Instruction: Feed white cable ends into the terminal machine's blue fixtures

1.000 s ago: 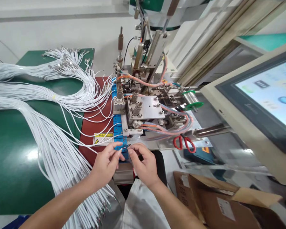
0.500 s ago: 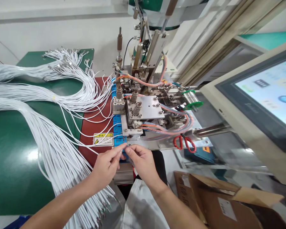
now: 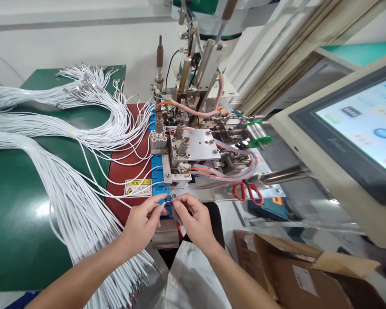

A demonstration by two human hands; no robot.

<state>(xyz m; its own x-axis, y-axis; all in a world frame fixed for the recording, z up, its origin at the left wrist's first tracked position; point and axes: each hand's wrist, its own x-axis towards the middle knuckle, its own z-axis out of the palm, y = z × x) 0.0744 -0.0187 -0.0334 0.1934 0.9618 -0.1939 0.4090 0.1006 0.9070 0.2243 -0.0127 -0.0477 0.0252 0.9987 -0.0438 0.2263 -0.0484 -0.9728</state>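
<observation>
My left hand (image 3: 144,221) pinches a white cable (image 3: 164,204) between thumb and forefinger, close to its end. Facing it, my right hand (image 3: 193,218) is closed in a pinch at the tip of that cable; what lies between its fingers is too small to make out. Both hands are over the near end of a row of blue clamp blocks (image 3: 157,162) along the machine's edge. White cables run from several of these blocks towards a large bundle of white cables (image 3: 61,189) left of my hands.
A machine with a metal plate (image 3: 197,143) stands ahead, with a solder wire spool (image 3: 257,134) and red-handled scissors (image 3: 247,192) at its right. A screen (image 3: 366,116) juts in from the right above an open cardboard box (image 3: 296,270). The green table (image 3: 16,231) lies left.
My fingertips have drawn slightly apart, and a short stretch of the cable's end now shows between them. The right forefinger and thumb have shifted a little. The view has moved slightly.
</observation>
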